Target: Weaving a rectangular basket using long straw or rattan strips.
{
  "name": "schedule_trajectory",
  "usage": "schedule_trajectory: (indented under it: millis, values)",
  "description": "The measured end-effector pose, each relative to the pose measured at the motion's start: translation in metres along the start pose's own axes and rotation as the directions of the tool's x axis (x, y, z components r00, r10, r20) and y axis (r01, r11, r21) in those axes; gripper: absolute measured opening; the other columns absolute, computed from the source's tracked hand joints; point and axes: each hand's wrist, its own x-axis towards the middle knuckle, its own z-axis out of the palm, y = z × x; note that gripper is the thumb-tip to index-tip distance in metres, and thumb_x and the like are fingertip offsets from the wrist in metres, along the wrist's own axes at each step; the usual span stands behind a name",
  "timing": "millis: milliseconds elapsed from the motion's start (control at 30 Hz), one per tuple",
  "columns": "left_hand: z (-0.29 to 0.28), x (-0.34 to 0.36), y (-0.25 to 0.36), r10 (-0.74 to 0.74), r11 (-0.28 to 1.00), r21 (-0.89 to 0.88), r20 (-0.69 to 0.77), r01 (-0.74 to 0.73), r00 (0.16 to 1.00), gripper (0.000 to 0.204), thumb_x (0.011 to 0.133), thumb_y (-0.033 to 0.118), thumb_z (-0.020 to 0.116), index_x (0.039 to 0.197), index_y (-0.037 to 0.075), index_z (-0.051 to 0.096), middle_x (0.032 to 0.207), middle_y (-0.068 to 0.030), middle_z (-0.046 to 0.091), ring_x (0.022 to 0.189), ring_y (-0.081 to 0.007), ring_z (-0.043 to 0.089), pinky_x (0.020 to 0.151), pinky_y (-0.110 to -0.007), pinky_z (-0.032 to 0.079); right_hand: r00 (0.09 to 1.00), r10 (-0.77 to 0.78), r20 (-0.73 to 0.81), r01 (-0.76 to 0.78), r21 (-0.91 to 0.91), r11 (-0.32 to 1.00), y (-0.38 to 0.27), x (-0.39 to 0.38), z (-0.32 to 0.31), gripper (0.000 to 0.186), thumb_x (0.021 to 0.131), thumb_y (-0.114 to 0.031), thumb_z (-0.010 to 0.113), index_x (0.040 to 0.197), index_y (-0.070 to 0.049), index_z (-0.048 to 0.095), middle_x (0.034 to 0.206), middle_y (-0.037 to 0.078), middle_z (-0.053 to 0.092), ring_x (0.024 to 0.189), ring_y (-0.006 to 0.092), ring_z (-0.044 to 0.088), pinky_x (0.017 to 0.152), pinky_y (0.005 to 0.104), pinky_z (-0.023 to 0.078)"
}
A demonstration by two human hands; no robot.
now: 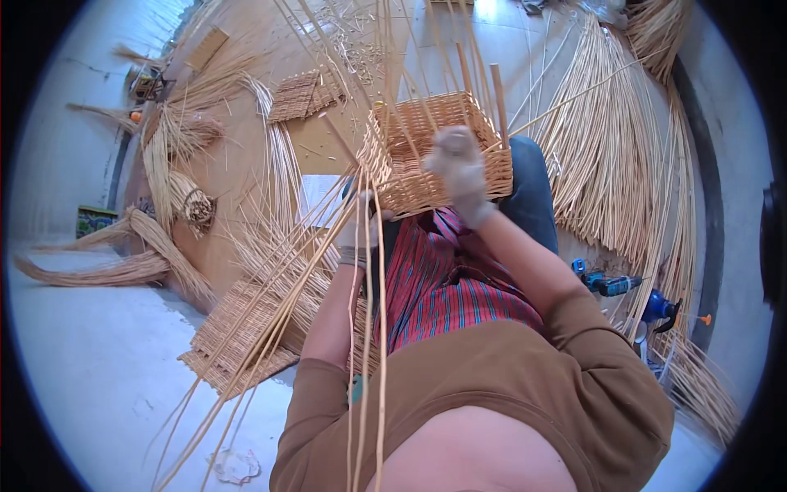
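A half-woven rectangular wicker basket (410, 197) rests on my lap, its opening facing up. Thick wooden stakes (498, 102) stand at its corners, and long thin rods rise from its far side. My left hand (358, 225), in a pale glove, grips the basket's near left corner from below; some of its fingers are hidden. A bundle of long willow rods (287, 299) fans out from that corner toward me and to the lower left. Also gloved, my right hand (461, 168) is closed at the near wall's top edge, slightly blurred; what it holds is hidden.
A large sheaf of pale rods (602, 148) lies on the right. Near it are a blue cordless drill (615, 284) and a blue spray bottle (658, 307). Woven panels (238, 336) lie at lower left, another panel (295, 97) farther off. Rod bundles (188, 201) line the left wall.
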Motion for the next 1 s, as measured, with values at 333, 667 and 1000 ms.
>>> schedule_trajectory:
  millis: [333,667,1000]
  values:
    - [0.032,-0.011,0.081,0.226,0.969,0.159,-0.271,-0.188,0.936,0.061,0.098,0.025,0.060,0.153,0.018,0.034,0.130,-0.0215,0.062,0.091,-0.0430,0.069,0.076,-0.049,0.056,0.899,0.341,-0.276,-0.385,-0.124,0.914,-0.042,-0.032,-0.068,0.006,0.100,-0.015,0.063,0.103,-0.010,0.063,0.099,0.005,0.072,0.086,0.0146,0.070,0.073,0.0275,0.058]
    - [0.070,0.042,0.074,-0.313,0.767,-0.586,0.014,0.261,0.950,0.026,0.102,0.028,0.058,0.089,0.005,0.053,0.066,-0.0027,0.053,0.046,-0.0156,0.061,0.042,-0.031,0.053,0.856,-0.168,0.488,0.503,-0.863,0.055,-0.016,0.095,0.075,0.041,0.094,-0.001,0.054,0.135,-0.006,0.055,0.107,0.018,0.067,0.094,0.0342,0.066,0.088,0.0311,0.052]
    - [0.051,0.041,0.077,-0.271,0.539,-0.812,0.082,0.222,0.959,0.020,0.093,0.012,0.071,0.093,0.007,0.051,0.083,-0.0029,0.056,0.061,-0.0126,0.062,0.049,-0.030,0.058,0.997,0.050,-0.066,-0.081,-0.647,0.758,-0.045,-0.011,-0.037,0.018,0.108,-0.015,0.041,0.122,-0.005,0.047,0.085,0.007,0.064,0.081,0.0153,0.065,0.072,0.0286,0.051]
